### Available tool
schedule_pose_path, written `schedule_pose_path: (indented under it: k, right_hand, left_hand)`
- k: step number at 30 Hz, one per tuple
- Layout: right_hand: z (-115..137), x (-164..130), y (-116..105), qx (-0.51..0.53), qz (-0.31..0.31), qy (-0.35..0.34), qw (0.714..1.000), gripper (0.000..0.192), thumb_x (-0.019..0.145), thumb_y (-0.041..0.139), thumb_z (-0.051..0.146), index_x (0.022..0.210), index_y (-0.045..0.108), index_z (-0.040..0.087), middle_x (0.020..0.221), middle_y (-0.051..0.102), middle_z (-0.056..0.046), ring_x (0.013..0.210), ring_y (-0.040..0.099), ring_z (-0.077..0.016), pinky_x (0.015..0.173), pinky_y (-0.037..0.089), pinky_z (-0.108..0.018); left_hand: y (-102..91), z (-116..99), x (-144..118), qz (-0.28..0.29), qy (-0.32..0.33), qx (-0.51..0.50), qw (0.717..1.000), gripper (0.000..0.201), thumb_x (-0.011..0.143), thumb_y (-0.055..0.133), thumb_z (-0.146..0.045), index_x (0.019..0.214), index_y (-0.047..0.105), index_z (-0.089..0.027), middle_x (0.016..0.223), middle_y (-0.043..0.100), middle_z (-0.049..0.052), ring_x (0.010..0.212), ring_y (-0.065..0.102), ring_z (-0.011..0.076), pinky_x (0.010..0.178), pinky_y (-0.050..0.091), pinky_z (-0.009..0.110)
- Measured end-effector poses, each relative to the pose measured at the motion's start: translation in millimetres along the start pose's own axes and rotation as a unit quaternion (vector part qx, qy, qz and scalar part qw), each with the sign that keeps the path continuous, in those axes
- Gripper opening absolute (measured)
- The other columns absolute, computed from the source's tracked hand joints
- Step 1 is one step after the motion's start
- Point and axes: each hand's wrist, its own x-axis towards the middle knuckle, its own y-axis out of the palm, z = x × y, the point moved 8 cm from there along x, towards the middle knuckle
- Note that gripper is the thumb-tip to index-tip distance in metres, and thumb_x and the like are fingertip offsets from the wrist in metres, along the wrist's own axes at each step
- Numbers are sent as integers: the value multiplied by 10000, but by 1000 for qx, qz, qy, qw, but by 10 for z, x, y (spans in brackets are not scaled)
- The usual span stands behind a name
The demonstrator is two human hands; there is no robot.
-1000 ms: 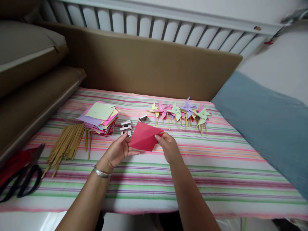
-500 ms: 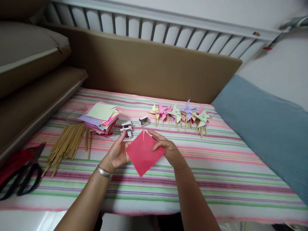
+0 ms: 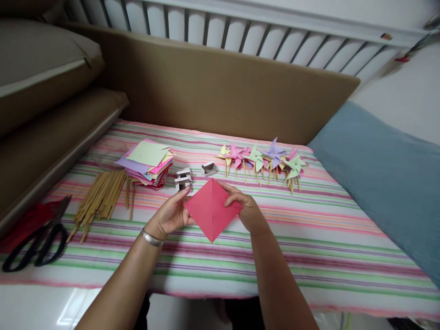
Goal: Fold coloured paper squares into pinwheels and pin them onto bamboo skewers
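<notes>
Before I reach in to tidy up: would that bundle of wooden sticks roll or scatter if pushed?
The wooden sticks lie loose and unbound, so they would probably scatter. Thin and apparently round, they may roll, though the striped cloth might slow them.

Your left hand [image 3: 170,214] and right hand [image 3: 248,211] pinching a red paper square [image 3: 212,210] by its side corners above the striped table [image 3: 309,238], paper stack [image 3: 147,162], sticks [image 3: 99,199], pinwheels [image 3: 263,158] beyond, scissors [image 3: 37,243] far left.
</notes>
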Motion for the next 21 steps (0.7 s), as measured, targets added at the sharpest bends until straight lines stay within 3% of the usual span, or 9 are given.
schedule_pose_path:
  k: [11,16,19,21]
  right_hand:
    - [-62,-22,8,53,5,41,998,131,760,624,201,631,640,215,1324,512,-31,1139,522,-253,774,462,-342]
    - [-95,-30,110,68,54,65,994,170,753,624,191,583,617,193,1284,550,-58,1124,537,-260,833,446,-371]
    - [-125,-26,185,49,85,75,992,202,756,627,232,561,603,181,1248,576,-84,1100,553,-267,869,437,-398]
    - [-166,-10,160,36,78,85,993,126,743,639,251,635,629,186,1242,577,-89,1101,554,-266,873,445,-403]
  left_hand:
    - [25,-4,-16,27,-3,42,999,446,850,450,-444,921,665,-60,772,712,146,699,675,230,664,534,367]
    - [50,65,-25,-11,14,104,994,260,706,680,-339,805,690,-98,695,704,72,572,623,142,554,478,223]
    - [81,194,-22,-11,-18,180,983,222,669,720,-254,820,694,-94,722,708,79,593,627,147,582,470,229]
    - [60,227,-6,-25,-19,206,978,227,654,730,-220,843,694,-99,762,716,91,613,638,158,609,478,245]
